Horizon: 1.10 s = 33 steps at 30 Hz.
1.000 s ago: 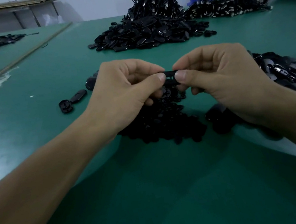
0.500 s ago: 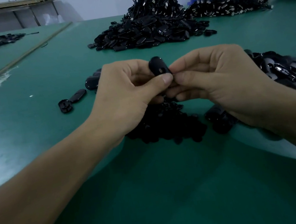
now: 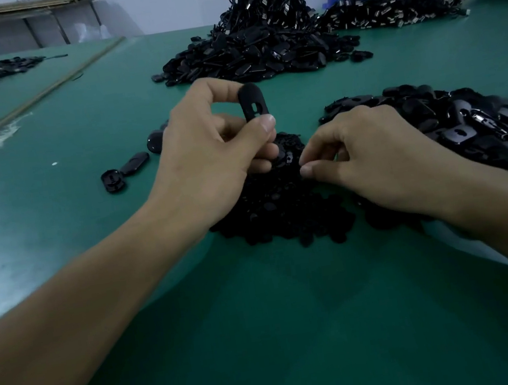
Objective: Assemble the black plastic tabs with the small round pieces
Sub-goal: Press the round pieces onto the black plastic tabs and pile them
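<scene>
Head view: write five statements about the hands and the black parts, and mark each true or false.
1. The left hand holds a black tab upright in its grip. True.
2. The right hand grips that same tab. False: it is apart from the tab and lower, with its fingers curled at the heap of small round pieces. Whether it pinches one cannot be told.
3. The held tab has a slotted hole. True.
4. The near pile of tabs lies left of the left hand. False: the pile of tabs lies right of the right hand, and only a few loose parts lie on the left.
5. The table is green. True.
</scene>
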Available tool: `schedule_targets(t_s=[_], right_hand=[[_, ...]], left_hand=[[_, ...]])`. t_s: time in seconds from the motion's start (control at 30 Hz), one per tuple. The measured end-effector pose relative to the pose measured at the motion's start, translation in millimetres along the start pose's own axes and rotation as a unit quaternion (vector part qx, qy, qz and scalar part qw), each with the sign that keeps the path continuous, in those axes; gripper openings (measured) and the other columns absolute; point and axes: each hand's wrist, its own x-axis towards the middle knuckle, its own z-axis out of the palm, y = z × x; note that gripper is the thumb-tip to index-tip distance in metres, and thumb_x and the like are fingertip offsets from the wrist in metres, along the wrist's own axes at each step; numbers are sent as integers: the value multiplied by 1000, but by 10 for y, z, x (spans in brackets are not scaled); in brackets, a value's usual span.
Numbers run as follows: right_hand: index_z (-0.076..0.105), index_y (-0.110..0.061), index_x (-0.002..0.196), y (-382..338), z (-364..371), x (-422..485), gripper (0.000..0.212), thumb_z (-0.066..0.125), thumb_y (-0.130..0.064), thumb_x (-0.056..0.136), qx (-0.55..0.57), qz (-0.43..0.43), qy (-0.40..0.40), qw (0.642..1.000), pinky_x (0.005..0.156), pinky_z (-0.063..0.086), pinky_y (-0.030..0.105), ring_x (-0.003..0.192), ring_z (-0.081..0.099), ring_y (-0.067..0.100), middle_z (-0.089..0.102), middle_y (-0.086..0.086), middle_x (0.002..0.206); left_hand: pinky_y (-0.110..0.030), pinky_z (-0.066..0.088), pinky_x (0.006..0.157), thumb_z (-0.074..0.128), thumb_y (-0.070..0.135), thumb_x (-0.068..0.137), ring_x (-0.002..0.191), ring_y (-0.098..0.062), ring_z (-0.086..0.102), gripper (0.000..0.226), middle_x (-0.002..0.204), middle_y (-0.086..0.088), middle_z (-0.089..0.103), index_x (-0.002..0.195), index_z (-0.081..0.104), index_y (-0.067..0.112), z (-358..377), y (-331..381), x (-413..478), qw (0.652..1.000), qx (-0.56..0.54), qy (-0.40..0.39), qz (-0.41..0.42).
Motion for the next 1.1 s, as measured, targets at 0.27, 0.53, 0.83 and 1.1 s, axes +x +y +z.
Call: schedule_targets(t_s=[0.27,0.53,0.83,1.1], right_hand=[[65,-21,93,-11,6,25,17,53,-28,102,-23,-1,-7,1000,65,46,21,78,60,12,63,-6,86],[66,-30,86,-22,-89,-17,16,63,-18,96,178,-12,79,981,64,50,11,70,69,0,73,-15,76],[68,-20,94,-71,-122,-27,18,71,-3,89,334,-16,72,940,64,54,16,70,73,11,76,-2,76],[70,-17,84,-104,-109,-16,13,73,-6,87,328,-2,76,942,59,53,15,64,71,8,74,-4,69]], left_hand=[[-25,61,72,62,12,98,75,-12,73,30,73,6,72,111,66,38,-10,-10,-2,996,74,-4,48],[-39,63,75,71,16,92,73,-13,75,17,79,7,76,103,62,25,-16,-50,9,992,121,-11,37],[-32,63,64,73,13,85,72,-16,75,14,76,2,75,85,74,27,-13,-15,-7,996,74,21,40],[-22,59,65,71,-1,88,70,-15,75,18,71,-1,76,86,72,16,16,35,-19,1000,5,1,15]])
